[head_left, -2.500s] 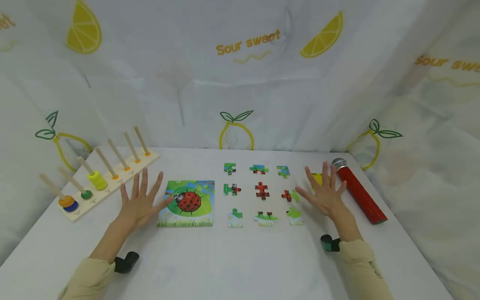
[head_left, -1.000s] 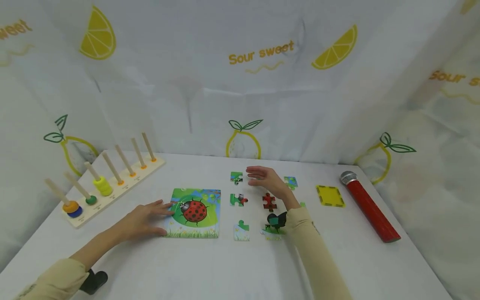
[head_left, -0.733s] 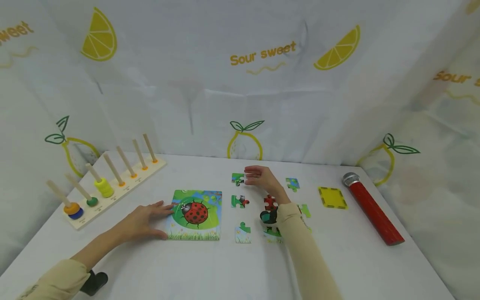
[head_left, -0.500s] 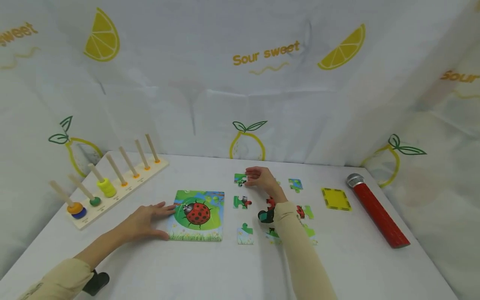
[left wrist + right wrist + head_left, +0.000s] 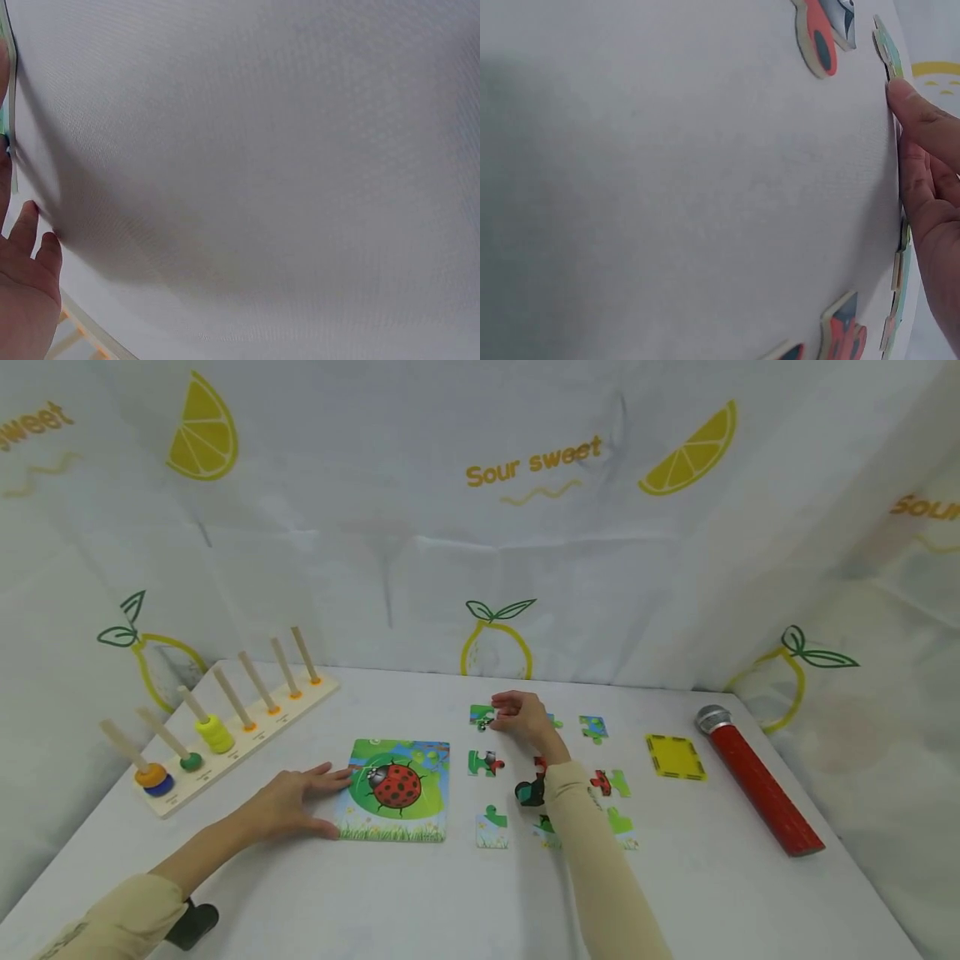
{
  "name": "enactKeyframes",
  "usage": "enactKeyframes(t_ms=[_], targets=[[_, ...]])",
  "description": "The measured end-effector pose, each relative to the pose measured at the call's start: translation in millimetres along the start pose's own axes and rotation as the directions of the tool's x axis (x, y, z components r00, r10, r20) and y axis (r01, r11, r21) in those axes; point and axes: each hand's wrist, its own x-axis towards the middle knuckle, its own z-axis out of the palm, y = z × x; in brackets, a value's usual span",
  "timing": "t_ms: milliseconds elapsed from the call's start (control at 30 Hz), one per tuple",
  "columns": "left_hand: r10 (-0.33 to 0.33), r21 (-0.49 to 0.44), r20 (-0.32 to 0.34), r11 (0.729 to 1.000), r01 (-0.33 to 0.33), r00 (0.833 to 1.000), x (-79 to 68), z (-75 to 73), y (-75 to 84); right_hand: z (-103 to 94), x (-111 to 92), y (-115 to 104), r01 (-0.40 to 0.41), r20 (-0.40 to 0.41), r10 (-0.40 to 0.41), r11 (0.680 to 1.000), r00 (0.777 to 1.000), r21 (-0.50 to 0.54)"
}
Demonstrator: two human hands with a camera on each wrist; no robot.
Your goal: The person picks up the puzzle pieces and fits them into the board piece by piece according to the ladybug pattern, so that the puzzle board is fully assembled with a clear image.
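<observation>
My left hand (image 5: 283, 804) rests at the left side of a square ladybug picture board (image 5: 392, 790). Its fingertips touch the left edge, and the thumb is at the lower left corner. In the left wrist view only a sliver of the board (image 5: 10, 90) shows beside the fingers. My right hand (image 5: 525, 722) is at the top left jigsaw piece (image 5: 480, 716), pinching its right edge between thumb and curled fingers. The right wrist view shows the thumb tip at that jigsaw piece (image 5: 887, 46), which lies flat; the other fingertips are partly hidden.
Jigsaw pieces lie in rows, among them a ladybug-head piece (image 5: 485, 763), a grass piece (image 5: 492, 829) and a blue-green piece (image 5: 593, 727). My right arm covers some. A yellow square frame (image 5: 676, 757) and a red microphone (image 5: 761, 782) lie right; a pegged counting rack (image 5: 247, 739) stands left.
From hovering spread, my left hand has come down beside the board. My right hand has swung inward and left to the top left jigsaw piece, its fingers drawing together. The view has shifted slightly.
</observation>
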Motion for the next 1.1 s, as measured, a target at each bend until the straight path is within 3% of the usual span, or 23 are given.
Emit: enactKeyframes(t_ms=[200, 533, 700, 833, 1100], targets=[[-0.021, -0.008, 0.001, 1.0, 0.021, 1.0, -3.2, -1.7, 1.7, -2.1, -1.6, -2.7, 0.03, 0.026, -0.031, 0.998, 0.999, 0.056], [-0.022, 0.017, 0.027, 1.0, 0.021, 0.999, -1.9, -3.5, 4.6, -13.7, -6.7, 14.2, -0.102, 0.119, 0.084, 0.983, 0.989, 0.154], [-0.04, 0.026, 0.039, 0.999, 0.039, 0.998, -0.9, -3.7, 6.6, -12.8, -12.4, 12.9, -0.099, 0.136, 0.078, 0.983, 0.988, 0.156], [-0.045, 0.034, 0.043, 0.998, 0.044, 0.998, -0.3, -4.6, 9.6, -8.9, -17.0, 7.9, -0.085, 0.153, 0.052, 0.971, 0.987, 0.221], [0.028, 0.085, 0.076, 0.996, -0.034, 0.997, 3.7, -6.4, 8.2, 4.8, -28.8, -5.4, -0.079, 0.2, 0.021, 0.955, 0.98, 0.285]])
